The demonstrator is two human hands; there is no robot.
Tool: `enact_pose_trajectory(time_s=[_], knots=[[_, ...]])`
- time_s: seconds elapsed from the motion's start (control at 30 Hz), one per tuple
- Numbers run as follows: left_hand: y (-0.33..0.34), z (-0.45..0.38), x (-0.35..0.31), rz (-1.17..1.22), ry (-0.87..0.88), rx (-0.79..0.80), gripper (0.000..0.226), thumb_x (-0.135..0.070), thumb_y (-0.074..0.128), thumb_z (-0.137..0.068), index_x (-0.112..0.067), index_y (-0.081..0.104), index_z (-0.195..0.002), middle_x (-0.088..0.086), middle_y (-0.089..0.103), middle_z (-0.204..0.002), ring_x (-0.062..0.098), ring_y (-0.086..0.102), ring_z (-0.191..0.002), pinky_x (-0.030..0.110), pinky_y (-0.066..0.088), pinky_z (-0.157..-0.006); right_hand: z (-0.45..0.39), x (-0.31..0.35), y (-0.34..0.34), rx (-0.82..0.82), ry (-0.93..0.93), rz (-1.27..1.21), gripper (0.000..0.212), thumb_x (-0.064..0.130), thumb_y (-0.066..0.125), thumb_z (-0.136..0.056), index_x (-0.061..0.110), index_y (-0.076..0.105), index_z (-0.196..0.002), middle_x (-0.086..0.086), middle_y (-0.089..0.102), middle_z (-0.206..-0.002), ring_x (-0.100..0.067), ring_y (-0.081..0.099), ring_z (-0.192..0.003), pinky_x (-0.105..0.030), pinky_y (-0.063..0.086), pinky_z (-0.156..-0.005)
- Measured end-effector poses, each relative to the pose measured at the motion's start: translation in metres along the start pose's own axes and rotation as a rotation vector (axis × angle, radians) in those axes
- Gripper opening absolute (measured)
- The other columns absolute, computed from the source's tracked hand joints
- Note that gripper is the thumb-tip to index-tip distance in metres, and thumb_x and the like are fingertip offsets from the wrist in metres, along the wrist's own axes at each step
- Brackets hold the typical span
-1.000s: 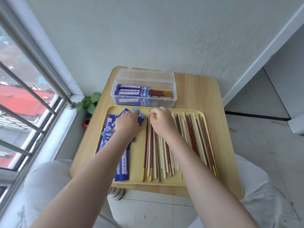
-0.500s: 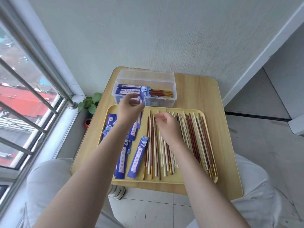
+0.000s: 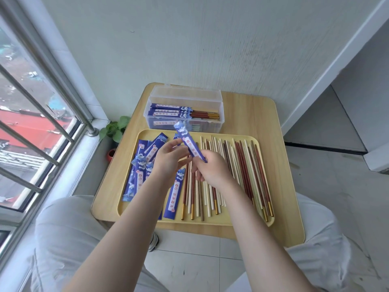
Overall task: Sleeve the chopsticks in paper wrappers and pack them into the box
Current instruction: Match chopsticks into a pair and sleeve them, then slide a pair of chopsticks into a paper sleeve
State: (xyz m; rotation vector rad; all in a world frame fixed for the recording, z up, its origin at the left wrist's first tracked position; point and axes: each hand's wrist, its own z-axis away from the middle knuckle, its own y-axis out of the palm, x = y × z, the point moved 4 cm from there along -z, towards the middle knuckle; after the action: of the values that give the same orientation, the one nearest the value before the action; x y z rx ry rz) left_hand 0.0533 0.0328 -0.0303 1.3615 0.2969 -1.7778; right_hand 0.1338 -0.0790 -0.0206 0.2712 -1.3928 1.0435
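At frame centre, both hands (image 3: 189,159) have lifted one blue paper wrapper (image 3: 190,144) off the tray (image 3: 252,223) and pinch it, seemingly ready to sleeve chopsticks (image 3: 242,165).

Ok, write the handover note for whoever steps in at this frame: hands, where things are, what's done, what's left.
Left hand and right hand together hold one blue wrapper above the tray; no chopstick in it that I can see.
Spare wrappers lie on the tray's left, bare chopsticks on its right.
Done: several sleeved pairs lie in the open clear box.
Left: sleeve the remaining chopsticks and pack them.
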Motion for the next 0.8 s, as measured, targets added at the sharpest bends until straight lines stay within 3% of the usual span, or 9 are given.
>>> enact_pose_trajectory(time_s=[0.13,0.27,0.3,0.4,0.47,0.6,0.73,0.8], knots=[[0.0,0.007,0.0,-0.117,0.02,-0.034,0.028,-0.015,0.067,-0.094,-0.004,0.063,-0.12,0.018,0.073,-0.108,0.024,0.072,-0.091,0.028,0.058,-0.075,0.013,-0.003,-0.002,0.068,0.028,-0.008,0.021,0.024,0.04,-0.107,0.026,0.058,-0.095,-0.006,0.065,-0.074,-0.012,0.055,-0.051,-0.026,0.045,-0.051],[0.006,0.016,-0.002,-0.259,0.008,-0.092,0.078,-0.056,0.08,-0.07,-0.014,0.058,-0.132,0.01,0.072,-0.113,0.024,0.071,-0.103,0.047,0.057,-0.093,0.025,-0.004,0.008,0.163,0.043,0.033,0.028,0.033,0.039,-0.108,0.017,0.061,-0.1,-0.007,0.07,-0.078,-0.017,0.063,-0.055,-0.028,0.053,-0.054],[0.009,0.017,-0.002,-0.304,0.02,-0.105,0.077,-0.056,0.079,-0.07,-0.014,0.059,-0.131,0.008,0.072,-0.111,0.023,0.071,-0.101,0.05,0.057,-0.092,0.027,-0.005,0.011,0.186,0.045,0.059,0.03,0.035,0.042,-0.107,0.015,0.063,-0.1,-0.005,0.072,-0.081,-0.017,0.067,-0.058,-0.033,0.057,-0.059],[0.013,0.021,-0.004,-0.349,0.064,-0.163,0.035,-0.031,0.07,-0.09,-0.002,0.065,-0.11,0.009,0.074,-0.085,0.017,0.07,-0.072,0.044,0.06,-0.074,0.032,-0.006,0.011,0.27,0.068,0.1,0.037,0.045,0.051,-0.101,0.013,0.069,-0.096,-0.002,0.075,-0.089,-0.016,0.074,-0.073,-0.04,0.059,-0.076],[0.006,0.023,-0.002,-0.347,0.038,-0.19,0.026,-0.022,0.064,-0.096,0.002,0.064,-0.106,0.008,0.074,-0.082,0.017,0.068,-0.061,0.036,0.058,-0.063,0.033,-0.006,0.002,0.257,0.087,0.079,0.038,0.045,0.052,-0.1,0.013,0.072,-0.095,-0.002,0.075,-0.09,-0.017,0.074,-0.078,-0.037,0.059,-0.075],[-0.008,0.031,0.016,-0.18,-0.14,-0.077,0.02,-0.012,0.053,-0.103,0.001,0.057,-0.117,0.014,0.072,-0.082,0.025,0.068,-0.061,0.036,0.06,-0.063,0.032,-0.013,-0.01,0.048,0.124,0.15,0.023,0.023,0.047,-0.101,0.021,0.069,-0.094,-0.001,0.072,-0.086,-0.017,0.071,-0.071,-0.038,0.06,-0.07],[-0.016,0.036,0.036,-0.271,-0.24,0.004,0.021,-0.013,0.055,-0.102,0.003,0.055,-0.115,0.016,0.076,-0.086,0.027,0.07,-0.068,0.048,0.06,-0.082,0.027,-0.018,0.012,0.067,0.108,0.466,0.018,0.018,0.052,-0.098,0.018,0.07,-0.098,0.0,0.067,-0.091,-0.018,0.065,-0.078,-0.036,0.057,-0.071],[-0.02,0.034,0.04,-0.311,-0.223,-0.024,0.019,-0.013,0.056,-0.101,0.004,0.056,-0.11,0.018,0.075,-0.09,0.024,0.069,-0.066,0.042,0.06,-0.076,0.025,-0.018,0.021,0.038,0.104,0.603,0.014,0.02,0.055,-0.097,0.016,0.068,-0.099,0.0,0.063,-0.091,-0.019,0.061,-0.079,-0.032,0.052,-0.067]])
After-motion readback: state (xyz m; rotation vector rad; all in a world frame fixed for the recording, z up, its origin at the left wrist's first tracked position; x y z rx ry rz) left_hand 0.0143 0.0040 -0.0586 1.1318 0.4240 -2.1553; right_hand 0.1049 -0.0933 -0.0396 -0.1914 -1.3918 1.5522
